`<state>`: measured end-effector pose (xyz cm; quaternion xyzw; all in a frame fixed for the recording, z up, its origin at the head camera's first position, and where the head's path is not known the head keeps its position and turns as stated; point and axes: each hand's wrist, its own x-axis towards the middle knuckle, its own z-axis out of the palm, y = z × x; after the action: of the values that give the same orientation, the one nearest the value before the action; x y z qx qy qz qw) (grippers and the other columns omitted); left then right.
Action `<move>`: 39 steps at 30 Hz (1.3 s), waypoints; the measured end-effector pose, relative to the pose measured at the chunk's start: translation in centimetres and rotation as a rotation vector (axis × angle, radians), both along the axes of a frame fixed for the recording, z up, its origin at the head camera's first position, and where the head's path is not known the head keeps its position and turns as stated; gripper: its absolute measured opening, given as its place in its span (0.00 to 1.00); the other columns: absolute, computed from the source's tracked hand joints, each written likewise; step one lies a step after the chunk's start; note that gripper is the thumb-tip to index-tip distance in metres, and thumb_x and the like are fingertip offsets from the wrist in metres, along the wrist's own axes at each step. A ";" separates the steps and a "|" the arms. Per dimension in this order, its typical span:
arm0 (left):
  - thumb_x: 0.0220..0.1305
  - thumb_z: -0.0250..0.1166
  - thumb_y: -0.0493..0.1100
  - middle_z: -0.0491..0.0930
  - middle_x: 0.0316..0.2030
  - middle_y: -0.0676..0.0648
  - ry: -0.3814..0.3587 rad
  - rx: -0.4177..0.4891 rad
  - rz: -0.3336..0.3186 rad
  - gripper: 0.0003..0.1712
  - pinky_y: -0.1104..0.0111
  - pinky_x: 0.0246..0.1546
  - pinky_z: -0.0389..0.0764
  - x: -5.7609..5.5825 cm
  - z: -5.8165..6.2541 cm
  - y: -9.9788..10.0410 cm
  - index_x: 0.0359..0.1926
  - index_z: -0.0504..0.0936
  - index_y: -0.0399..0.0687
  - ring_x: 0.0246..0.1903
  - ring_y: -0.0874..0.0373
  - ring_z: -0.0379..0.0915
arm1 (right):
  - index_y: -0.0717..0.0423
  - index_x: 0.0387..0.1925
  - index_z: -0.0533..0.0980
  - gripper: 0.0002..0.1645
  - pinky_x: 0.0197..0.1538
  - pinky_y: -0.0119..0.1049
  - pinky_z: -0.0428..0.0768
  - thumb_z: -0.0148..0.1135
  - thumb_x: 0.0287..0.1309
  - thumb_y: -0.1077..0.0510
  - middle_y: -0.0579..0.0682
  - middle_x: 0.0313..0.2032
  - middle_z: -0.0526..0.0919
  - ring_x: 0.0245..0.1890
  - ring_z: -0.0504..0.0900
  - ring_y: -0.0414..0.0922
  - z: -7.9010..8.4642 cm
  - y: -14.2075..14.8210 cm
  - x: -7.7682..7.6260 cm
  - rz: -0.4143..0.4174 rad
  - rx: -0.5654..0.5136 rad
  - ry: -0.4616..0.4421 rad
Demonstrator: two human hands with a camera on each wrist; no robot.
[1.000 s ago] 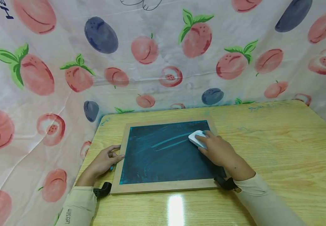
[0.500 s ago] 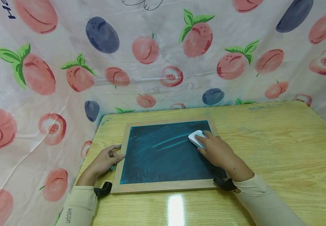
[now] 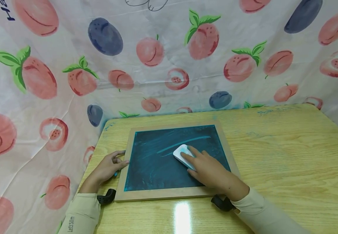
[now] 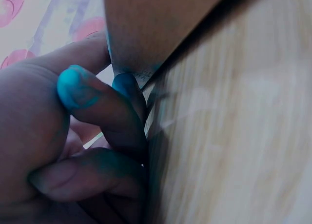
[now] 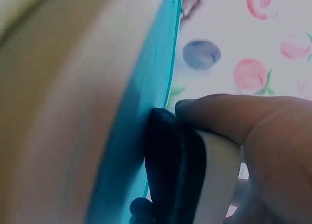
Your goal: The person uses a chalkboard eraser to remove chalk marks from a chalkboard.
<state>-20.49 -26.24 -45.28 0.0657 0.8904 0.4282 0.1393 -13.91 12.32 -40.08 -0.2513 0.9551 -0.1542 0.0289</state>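
Note:
A small chalkboard (image 3: 169,175) with a pale wooden frame lies on the table, a few light blue chalk strokes (image 3: 183,144) on its dark face. My right hand (image 3: 211,167) grips a white eraser (image 3: 183,152) against the board, right of its middle. Up close in the right wrist view, the eraser (image 5: 219,173) shows a dark pad under its white body, pressed to the board. My left hand (image 3: 107,167) holds the frame's left edge between thumb and fingers. Blue chalk colours the fingertips (image 4: 78,90) of that hand in the left wrist view.
The wood-grain table (image 3: 289,169) stretches out to the right, with faint blue chalk smudges near its back edge. A fruit-printed cloth (image 3: 169,42) hangs behind and to the left. Black straps (image 3: 223,203) sit at both wrists.
My right hand has slid the eraser left and toward me from the board's upper right. The lower stroke looks shorter, and more of the upper one shows. My left hand has stayed put.

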 end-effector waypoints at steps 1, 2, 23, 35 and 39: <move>0.72 0.63 0.50 0.80 0.34 0.45 0.002 -0.002 0.001 0.39 0.66 0.26 0.72 0.0 0.0 0.0 0.75 0.60 0.38 0.24 0.57 0.67 | 0.50 0.74 0.65 0.36 0.56 0.65 0.76 0.64 0.68 0.53 0.66 0.73 0.60 0.61 0.71 0.75 0.0 -0.3 0.2 0.012 0.000 -0.007; 0.72 0.62 0.49 0.80 0.34 0.45 0.003 -0.004 0.003 0.38 0.66 0.25 0.71 0.0 0.0 0.1 0.75 0.60 0.38 0.24 0.58 0.67 | 0.49 0.74 0.65 0.36 0.57 0.65 0.76 0.63 0.68 0.53 0.66 0.74 0.60 0.62 0.71 0.75 0.0 -0.5 0.3 0.020 -0.004 -0.014; 0.71 0.63 0.49 0.79 0.34 0.45 -0.009 0.019 0.005 0.39 0.66 0.27 0.70 0.0 0.2 0.0 0.75 0.60 0.38 0.26 0.57 0.68 | 0.53 0.71 0.69 0.33 0.51 0.64 0.79 0.64 0.67 0.54 0.69 0.68 0.68 0.56 0.77 0.73 0.7 2.8 -1.8 -0.148 0.082 0.080; 0.71 0.63 0.51 0.80 0.35 0.45 -0.010 0.012 -0.007 0.40 0.65 0.27 0.71 0.0 0.4 -0.1 0.75 0.60 0.38 0.26 0.56 0.68 | 0.54 0.71 0.69 0.33 0.53 0.65 0.78 0.63 0.67 0.54 0.70 0.67 0.68 0.56 0.76 0.74 0.7 3.0 -2.1 -0.152 0.083 0.078; 0.70 0.64 0.52 0.79 0.34 0.45 -0.021 0.020 0.000 0.40 0.66 0.27 0.72 0.0 0.7 0.0 0.74 0.61 0.39 0.26 0.57 0.68 | 0.55 0.71 0.68 0.33 0.53 0.64 0.78 0.63 0.68 0.54 0.70 0.67 0.68 0.56 0.76 0.73 0.6 2.9 -2.1 -0.141 0.073 0.081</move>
<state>-20.47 -26.22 -44.62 0.0626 0.8845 0.4380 0.1480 -16.06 15.22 -39.45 -0.1883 0.9758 -0.1105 -0.0117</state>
